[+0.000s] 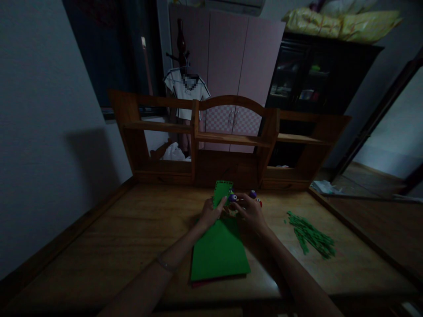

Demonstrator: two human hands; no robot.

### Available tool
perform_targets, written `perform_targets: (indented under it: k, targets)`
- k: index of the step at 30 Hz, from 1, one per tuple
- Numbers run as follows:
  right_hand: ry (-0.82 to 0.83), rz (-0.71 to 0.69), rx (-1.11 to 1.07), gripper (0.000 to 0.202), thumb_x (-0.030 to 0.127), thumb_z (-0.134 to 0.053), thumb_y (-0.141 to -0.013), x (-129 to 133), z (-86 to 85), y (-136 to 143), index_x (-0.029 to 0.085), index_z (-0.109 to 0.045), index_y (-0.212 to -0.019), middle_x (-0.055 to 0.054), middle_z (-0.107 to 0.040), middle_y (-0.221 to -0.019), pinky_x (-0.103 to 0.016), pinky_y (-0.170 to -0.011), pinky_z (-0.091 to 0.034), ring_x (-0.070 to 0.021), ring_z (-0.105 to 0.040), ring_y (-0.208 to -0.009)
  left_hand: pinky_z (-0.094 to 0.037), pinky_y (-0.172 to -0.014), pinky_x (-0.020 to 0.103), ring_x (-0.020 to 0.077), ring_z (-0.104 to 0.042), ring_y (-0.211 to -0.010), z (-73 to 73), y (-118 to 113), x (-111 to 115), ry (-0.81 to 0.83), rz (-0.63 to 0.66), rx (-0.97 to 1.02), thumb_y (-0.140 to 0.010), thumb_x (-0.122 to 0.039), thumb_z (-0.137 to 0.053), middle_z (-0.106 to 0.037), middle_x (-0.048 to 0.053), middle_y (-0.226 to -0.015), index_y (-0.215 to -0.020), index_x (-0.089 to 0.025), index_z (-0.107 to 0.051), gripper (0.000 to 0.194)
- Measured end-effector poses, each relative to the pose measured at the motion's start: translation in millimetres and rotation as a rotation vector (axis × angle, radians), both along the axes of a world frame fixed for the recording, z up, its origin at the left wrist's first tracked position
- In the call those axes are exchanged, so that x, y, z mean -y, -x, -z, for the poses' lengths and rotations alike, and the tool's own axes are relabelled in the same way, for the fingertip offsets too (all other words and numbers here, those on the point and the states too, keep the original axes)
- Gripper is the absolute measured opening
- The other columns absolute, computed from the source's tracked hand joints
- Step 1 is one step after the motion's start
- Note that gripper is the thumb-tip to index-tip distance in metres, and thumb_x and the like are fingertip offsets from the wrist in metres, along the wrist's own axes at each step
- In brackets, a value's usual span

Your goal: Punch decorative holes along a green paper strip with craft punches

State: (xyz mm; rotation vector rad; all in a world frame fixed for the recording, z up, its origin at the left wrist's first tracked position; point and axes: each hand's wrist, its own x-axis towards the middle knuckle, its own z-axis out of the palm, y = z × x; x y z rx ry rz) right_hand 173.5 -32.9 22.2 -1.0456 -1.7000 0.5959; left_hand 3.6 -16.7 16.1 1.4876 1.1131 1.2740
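My left hand (211, 213) is closed on a small green card (222, 192), held upright with dark marks along its top edge. At the card's right edge is a small purple ball with an eye (233, 198); the fingertips of my right hand (250, 212) close on it. Whether the ball is fixed to the card I cannot tell. Just behind my right hand lie another purple ball (253, 193) and a red piece (259, 202), partly hidden. Below my hands lies a green sheet (220, 253), with a red sheet (203, 284) showing under its front edge.
A heap of thin green strips (312, 237) lies to the right on the wooden table (139, 242). A wooden shelf unit (231, 140) stands along the table's back edge. The wall (42, 132) closes off the left side.
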Motion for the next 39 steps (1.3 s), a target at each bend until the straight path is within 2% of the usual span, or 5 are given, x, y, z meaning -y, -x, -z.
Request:
perform_targets:
  k: [11,16,25,32,39]
  targets:
    - [0.022,-0.018,0.003,0.031,0.038,-0.064,-0.077,-4,5.4,-1,0.020,-0.060,-0.102,-0.007,-0.069,-0.092,-0.033,-0.070,-0.054,-0.0214,-0.067,-0.081,-0.031,-0.040,0.020,0.0095,-0.042,-0.036,8.7,-1,-6,-0.028,-0.020,-0.031,-0.079,-0.053,-0.050,-0.044,-0.003,-0.037,-0.063,-0.015,-0.060,0.042]
    - [0.087,-0.043,-0.108,0.036,0.038,-0.068,-0.072,-9,8.3,-1,0.020,-0.061,-0.103,-0.006,-0.068,-0.093,-0.033,-0.071,-0.053,-0.0210,-0.066,-0.082,-0.028,-0.039,0.020,0.0088,-0.040,-0.036,14.7,-1,-9,-0.019,-0.014,-0.040,-0.078,-0.055,-0.050,-0.043,-0.004,-0.038,-0.057,-0.015,-0.055,0.045]
    - [0.206,-0.098,-0.204,0.047,0.036,-0.072,-0.068,-15,12.2,-4,0.018,-0.062,-0.111,-0.008,-0.068,-0.099,-0.035,-0.079,-0.051,-0.0206,-0.065,-0.088,-0.031,-0.041,0.021,0.0090,-0.041,-0.036,9.5,0,-7,-0.013,0.012,-0.043,-0.075,-0.059,-0.052,-0.042,-0.003,-0.038,-0.049,-0.016,-0.049,0.050]
    - [0.237,-0.085,-0.196,0.047,0.040,-0.072,-0.067,-11,5.8,0,0.018,-0.063,-0.108,-0.008,-0.068,-0.098,-0.035,-0.077,-0.051,-0.0217,-0.065,-0.088,-0.033,-0.045,0.022,0.0110,-0.046,-0.042,7.4,1,-8,-0.007,-0.001,-0.012,-0.076,-0.054,-0.054,-0.049,-0.002,-0.043,-0.061,-0.015,-0.060,0.042]
    - [0.208,-0.054,-0.172,0.042,0.042,-0.070,-0.069,-11,4.5,2,0.019,-0.064,-0.104,-0.008,-0.068,-0.097,-0.034,-0.078,-0.051,-0.0212,-0.064,-0.087,-0.035,-0.048,0.022,0.0125,-0.050,-0.049,13.0,0,-10,-0.021,0.015,-0.042,-0.076,-0.054,-0.054,-0.055,0.000,-0.050,-0.067,-0.015,-0.064,0.042]
